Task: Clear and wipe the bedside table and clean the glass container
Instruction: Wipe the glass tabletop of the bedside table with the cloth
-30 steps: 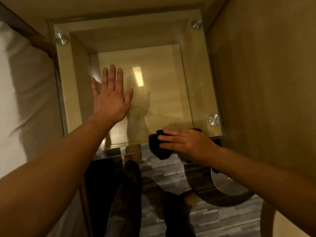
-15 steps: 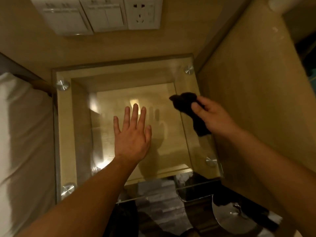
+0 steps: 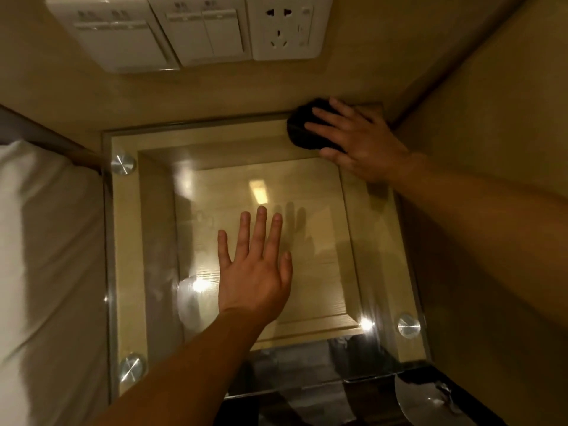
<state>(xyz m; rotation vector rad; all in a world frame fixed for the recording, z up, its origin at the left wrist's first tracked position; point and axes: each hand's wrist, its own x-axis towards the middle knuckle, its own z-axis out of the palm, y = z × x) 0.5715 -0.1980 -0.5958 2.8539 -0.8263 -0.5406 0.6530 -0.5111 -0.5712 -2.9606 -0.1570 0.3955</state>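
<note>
Right hand (image 3: 362, 142) presses the dark cloth (image 3: 302, 130) flat at the bedside table (image 3: 381, 241)'s far right corner; left hand (image 3: 255, 272), spread empty, braces mid-glass; best to sweep along the far edge in overlapping passes

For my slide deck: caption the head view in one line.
Right hand presses a dark cloth on the far right corner of the glass tabletop; left hand lies flat mid-glass.

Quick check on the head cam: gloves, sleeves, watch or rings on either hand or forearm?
None visible. The left hand and right hand are bare, with no gloves, rings or watch. Both forearms are uncovered as far as the frame shows; no sleeve enters view.
</note>
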